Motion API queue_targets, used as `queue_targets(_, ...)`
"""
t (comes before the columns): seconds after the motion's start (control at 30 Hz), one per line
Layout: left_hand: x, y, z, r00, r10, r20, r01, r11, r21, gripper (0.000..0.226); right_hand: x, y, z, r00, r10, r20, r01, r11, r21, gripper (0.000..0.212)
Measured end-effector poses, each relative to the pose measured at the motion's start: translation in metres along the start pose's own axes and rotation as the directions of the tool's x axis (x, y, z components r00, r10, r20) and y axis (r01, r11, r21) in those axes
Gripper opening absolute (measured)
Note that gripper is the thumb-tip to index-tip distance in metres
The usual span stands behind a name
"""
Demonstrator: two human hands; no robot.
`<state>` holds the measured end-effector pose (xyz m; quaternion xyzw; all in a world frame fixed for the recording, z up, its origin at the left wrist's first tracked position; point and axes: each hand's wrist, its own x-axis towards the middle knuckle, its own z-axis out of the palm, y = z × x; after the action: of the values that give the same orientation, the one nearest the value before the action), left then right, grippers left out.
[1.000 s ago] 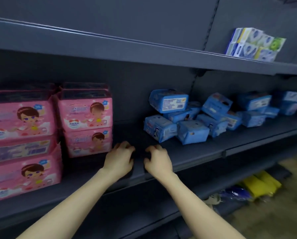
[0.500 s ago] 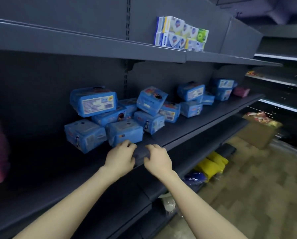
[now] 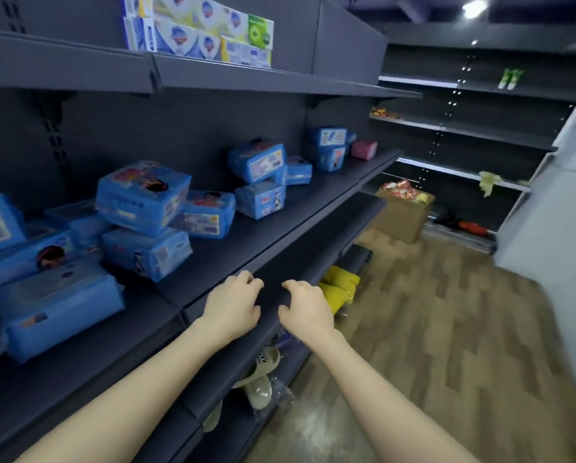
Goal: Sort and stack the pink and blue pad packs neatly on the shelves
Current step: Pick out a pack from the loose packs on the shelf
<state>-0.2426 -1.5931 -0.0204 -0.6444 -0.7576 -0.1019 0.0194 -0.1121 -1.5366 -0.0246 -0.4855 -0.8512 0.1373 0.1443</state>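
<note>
Blue pad packs (image 3: 142,198) lie in loose heaps along the dark middle shelf (image 3: 279,225), with one pink pack (image 3: 364,149) at its far right end. The left hand (image 3: 233,307) and right hand (image 3: 308,310) sit side by side at the shelf's near front edge, fingers loosely curled, holding nothing.

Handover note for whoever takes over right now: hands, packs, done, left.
Left hand: empty, fingers loosely curled, at the front edge of the middle shelf.
Right hand: empty, loosely curled, beside the left, apart from it.
Blue packs: loose clumps along the middle shelf, several piled crooked.
Pink pack: one alone at the shelf's far end, next to the farthest blue ones.
Done: nothing stacked neatly in this view.
Left: square the blue packs into stacks; take the stray pink pack out of the blue section.
</note>
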Motion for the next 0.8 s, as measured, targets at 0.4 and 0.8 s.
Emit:
queue_targets(0.4, 0.135, 0.083, 0.047, 0.956, 0.28, 0.084, -0.281, 0.96, 0.002, 0.035, 0.058, 0.114, -0.033, 0.948, 0.314, -0.043, -0.316, 0.947, -0.051, 0.034)
queue_targets(0.8, 0.303, 0.117, 0.059, 0.913, 0.404, 0.061, -0.402, 0.915, -0.032, 0.035, 0.18, 0.187, -0.061, 0.88, 0.464, -0.1, -0.473, 0.877, -0.084, 0.04)
